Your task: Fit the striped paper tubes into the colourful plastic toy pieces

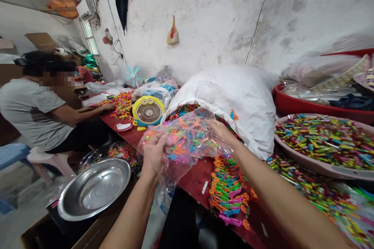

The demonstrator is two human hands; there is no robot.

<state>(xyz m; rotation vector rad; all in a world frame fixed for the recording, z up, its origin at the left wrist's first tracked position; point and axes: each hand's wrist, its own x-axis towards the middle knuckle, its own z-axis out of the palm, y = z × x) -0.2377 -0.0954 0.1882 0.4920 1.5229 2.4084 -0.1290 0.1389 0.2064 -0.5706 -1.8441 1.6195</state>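
Observation:
Between my two hands hangs a clear plastic bag with small orange, pink, blue and green plastic pieces in it. My left hand grips the bag's left side, fingers folded into the film. On the far right side, my right hand has its fingers closed round the bag's edge, partly hidden by the film. Just behind the bag lies a big white sack, its mouth open on more coloured pieces. Below my right hand, rows of coloured plastic pieces lie on the red table.
A steel basin stands at lower left. At right are a pink tub of small coloured parts and a red basin. A yellow fan stands on the table. Another person sits at left, hands at a pile of pieces.

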